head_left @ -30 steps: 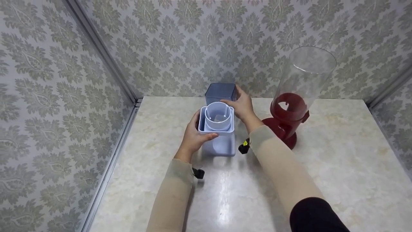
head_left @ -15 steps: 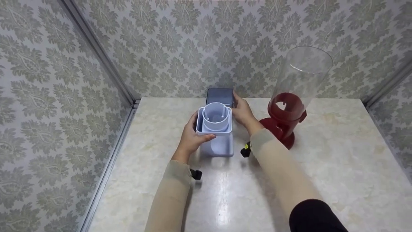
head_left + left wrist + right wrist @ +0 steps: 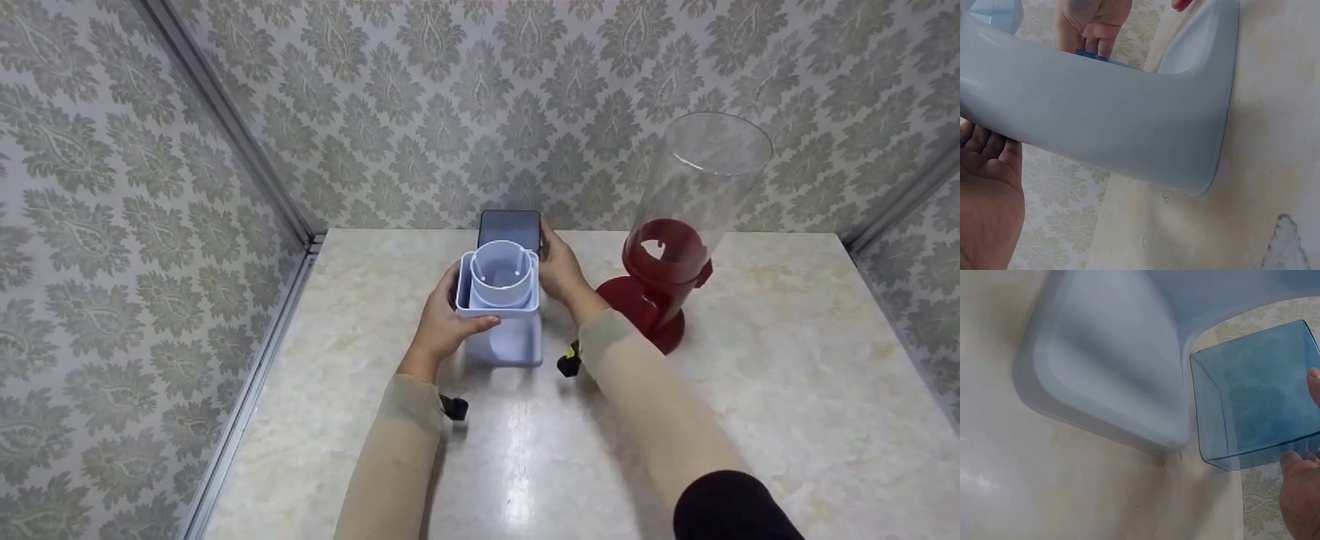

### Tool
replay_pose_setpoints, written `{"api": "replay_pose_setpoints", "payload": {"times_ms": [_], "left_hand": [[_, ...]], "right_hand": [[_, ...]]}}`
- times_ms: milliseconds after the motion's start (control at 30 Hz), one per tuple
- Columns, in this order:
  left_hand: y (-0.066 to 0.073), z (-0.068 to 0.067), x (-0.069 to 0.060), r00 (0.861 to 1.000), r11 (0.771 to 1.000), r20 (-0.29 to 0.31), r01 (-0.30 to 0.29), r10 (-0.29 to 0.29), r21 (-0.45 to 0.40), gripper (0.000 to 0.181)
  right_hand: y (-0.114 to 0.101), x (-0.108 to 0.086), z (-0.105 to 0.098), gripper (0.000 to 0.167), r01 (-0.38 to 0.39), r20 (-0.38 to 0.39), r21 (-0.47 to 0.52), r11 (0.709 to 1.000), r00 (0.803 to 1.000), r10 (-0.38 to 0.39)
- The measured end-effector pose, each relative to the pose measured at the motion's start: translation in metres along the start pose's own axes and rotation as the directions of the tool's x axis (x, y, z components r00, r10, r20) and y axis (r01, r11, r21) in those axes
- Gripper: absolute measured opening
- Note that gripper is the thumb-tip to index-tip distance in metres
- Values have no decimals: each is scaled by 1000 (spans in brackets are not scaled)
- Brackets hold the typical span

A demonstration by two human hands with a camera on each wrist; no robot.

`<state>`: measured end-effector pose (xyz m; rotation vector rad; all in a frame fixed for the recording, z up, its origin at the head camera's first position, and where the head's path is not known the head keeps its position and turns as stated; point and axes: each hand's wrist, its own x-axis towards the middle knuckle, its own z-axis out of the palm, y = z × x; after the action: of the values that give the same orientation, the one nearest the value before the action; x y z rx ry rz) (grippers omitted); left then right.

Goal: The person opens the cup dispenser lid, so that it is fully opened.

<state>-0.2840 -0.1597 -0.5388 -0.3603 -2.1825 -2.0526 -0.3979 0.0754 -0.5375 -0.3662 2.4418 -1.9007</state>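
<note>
A pale blue dispenser stand (image 3: 504,341) is on the table, with a square top and a round collar inside it. My left hand (image 3: 442,326) grips that top from the left side, thumb along its front edge; the left wrist view shows the fingers (image 3: 994,140) against the stand's upper part. Behind the stand is a see-through blue square container (image 3: 510,225). My right hand (image 3: 561,274) holds its right side, fingertips partly hidden. The right wrist view shows the container (image 3: 1264,388) close beside the stand's foot, with my right hand (image 3: 1300,495) at its edge.
A red dispenser base (image 3: 634,304) carrying a tall clear cylinder (image 3: 709,180) stands right of my right hand. A patterned wall (image 3: 420,112) rises behind the marbled table (image 3: 787,360), and another wall runs along the left.
My right hand has lowered the blue container a little behind the stand, and it now sits more level. The left hand keeps its grip on the stand's top.
</note>
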Motion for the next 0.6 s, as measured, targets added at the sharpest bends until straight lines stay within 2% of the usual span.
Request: {"api": "replay_pose_setpoints", "payload": {"times_ms": [200, 333, 433, 500, 533, 600], "left_hand": [[-1, 3, -3, 1000, 999, -2, -26, 26, -22, 118], [-1, 4, -7, 999, 999, -11, -45, 45, -12, 123], [2, 5, -13, 994, 996, -52, -91, 92, 21, 127], [6, 8, -18, 983, 987, -107, -146, 152, 62, 127], [8, 10, -21, 972, 980, -140, -179, 190, 91, 125], [15, 16, -28, 937, 954, -210, -246, 278, 169, 119]], "right_hand": [[-4, -19, -10, 113, -49, -33, -125, 991, 998, 46], [-3, -38, -19, 106, 7, -20, -87, 996, 1000, -9], [-3, -58, -26, 92, 77, -29, -20, 997, 997, -78], [-4, -74, -31, 84, 119, -41, 33, 992, 992, -117], [-5, -82, -33, 80, 136, -48, 55, 989, 990, -133], [-9, -99, -36, 75, 160, -55, 89, 983, 986, -156]]}}
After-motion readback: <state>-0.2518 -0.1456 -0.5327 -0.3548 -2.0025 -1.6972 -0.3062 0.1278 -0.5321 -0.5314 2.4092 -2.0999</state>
